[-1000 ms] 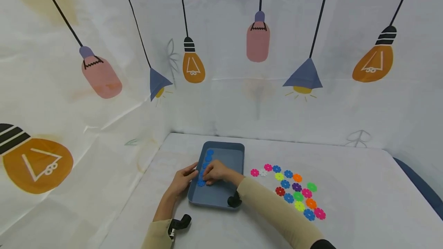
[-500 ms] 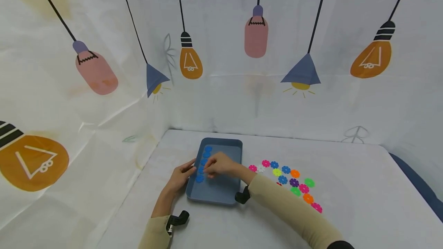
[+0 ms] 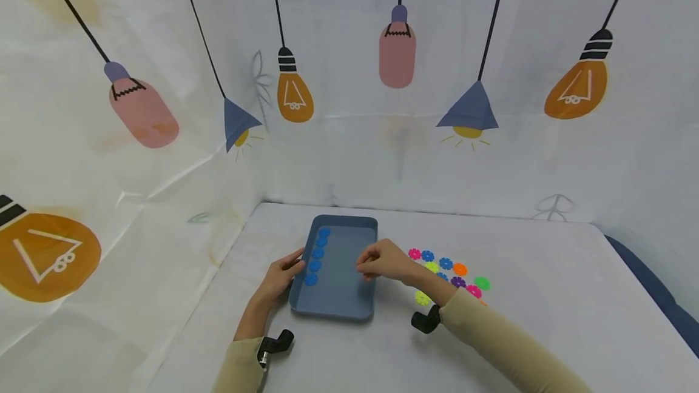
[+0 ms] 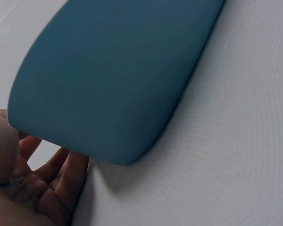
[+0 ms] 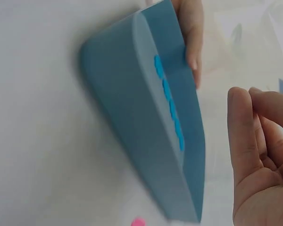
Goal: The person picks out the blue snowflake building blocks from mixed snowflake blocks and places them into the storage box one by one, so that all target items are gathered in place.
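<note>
A blue-grey rectangular tray (image 3: pixel 349 305) lies on the white table, with several blue flower-shaped discs (image 3: pixel 318 253) in a column along its left side. At the tray's left rim, my left hand (image 3: pixel 276 279) holds on; the left wrist view shows thumb and fingers at its corner. Above the tray's right edge is my right hand (image 3: pixel 386 259), its fingers loosely bent. In the right wrist view, the right hand's thumb and forefinger (image 5: pixel 239 127) tips come together, and no disc shows between them. Multicoloured flower discs (image 3: pixel 460 269) lie right of the tray, partly behind the right forearm.
A white cloth wall (image 3: pixel 349 162) printed with lamps and bulbs rises behind and left of the table (image 3: pixel 524 259). Something dark blue (image 3: pixel 650 284) stands beyond the right edge. Black cameras (image 3: pixel 427 320) sit on both wrists.
My right hand has lifted from the blue disc column and moved right to the tray's right edge, uncovering the discs. The left hand stays at the left rim. The head view has shifted slightly.
</note>
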Available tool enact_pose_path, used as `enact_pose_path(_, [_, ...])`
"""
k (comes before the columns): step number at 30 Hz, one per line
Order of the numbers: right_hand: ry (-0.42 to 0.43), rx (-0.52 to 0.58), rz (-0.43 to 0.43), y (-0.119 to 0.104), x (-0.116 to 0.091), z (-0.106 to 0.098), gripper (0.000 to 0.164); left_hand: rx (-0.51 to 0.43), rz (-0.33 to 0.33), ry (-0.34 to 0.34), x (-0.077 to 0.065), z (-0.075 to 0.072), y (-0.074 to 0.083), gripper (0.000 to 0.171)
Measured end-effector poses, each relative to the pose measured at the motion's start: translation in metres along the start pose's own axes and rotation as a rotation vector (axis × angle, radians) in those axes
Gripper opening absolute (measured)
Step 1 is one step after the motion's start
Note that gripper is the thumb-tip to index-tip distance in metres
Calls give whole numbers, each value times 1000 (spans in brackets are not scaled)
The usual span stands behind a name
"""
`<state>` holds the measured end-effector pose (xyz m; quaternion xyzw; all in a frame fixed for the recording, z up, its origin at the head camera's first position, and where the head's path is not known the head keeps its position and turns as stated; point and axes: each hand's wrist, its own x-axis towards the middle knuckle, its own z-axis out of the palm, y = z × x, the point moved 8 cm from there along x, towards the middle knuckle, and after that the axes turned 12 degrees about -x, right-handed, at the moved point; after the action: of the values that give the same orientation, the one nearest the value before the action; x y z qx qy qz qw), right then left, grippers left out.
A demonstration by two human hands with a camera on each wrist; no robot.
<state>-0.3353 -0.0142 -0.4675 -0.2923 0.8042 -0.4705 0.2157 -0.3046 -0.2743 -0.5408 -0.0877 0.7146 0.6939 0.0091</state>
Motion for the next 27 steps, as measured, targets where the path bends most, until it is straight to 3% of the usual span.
enact_pose_path(10, [112,-20,62,25,-54,-56,18,-4,-4,0,1,-2,-3,51])
enact_pose_path(15, [171,-50,119,44,-74,-82,22,-2,3,-25,-1,2,3,53])
enact_pose_path(27, [290,-70,321,101,-125,-108,26,7,-19,-41,3,0,-4,54])
